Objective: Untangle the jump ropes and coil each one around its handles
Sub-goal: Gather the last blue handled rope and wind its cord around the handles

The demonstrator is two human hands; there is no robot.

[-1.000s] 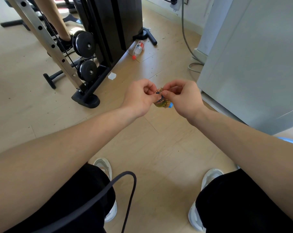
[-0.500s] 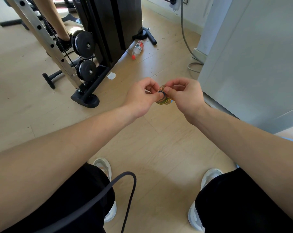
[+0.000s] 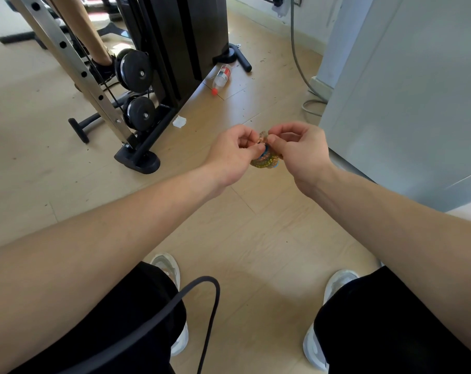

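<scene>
A small glittery gold-green coiled jump rope bundle [image 3: 265,160] with a bit of blue showing hangs between both hands above the floor. My left hand [image 3: 230,155] pinches it from the left with curled fingers. My right hand [image 3: 300,151] pinches its top from the right, thumb and fingertips meeting the left hand's. Most of the bundle is hidden by my fingers. A dark rope or band [image 3: 210,298] loops over my left thigh at the bottom.
A black weight machine [image 3: 172,49] with pulleys and a steel upright [image 3: 75,66] stands at the far left, another person's leg behind it. A plastic bottle [image 3: 221,76] lies on the wooden floor. A white cabinet [image 3: 407,90] fills the right; a grey cable [image 3: 299,66] runs beside it.
Both hands stay pinched on the bundle and have drifted slightly upward and to the right; fingers shifted a little on the coil.
</scene>
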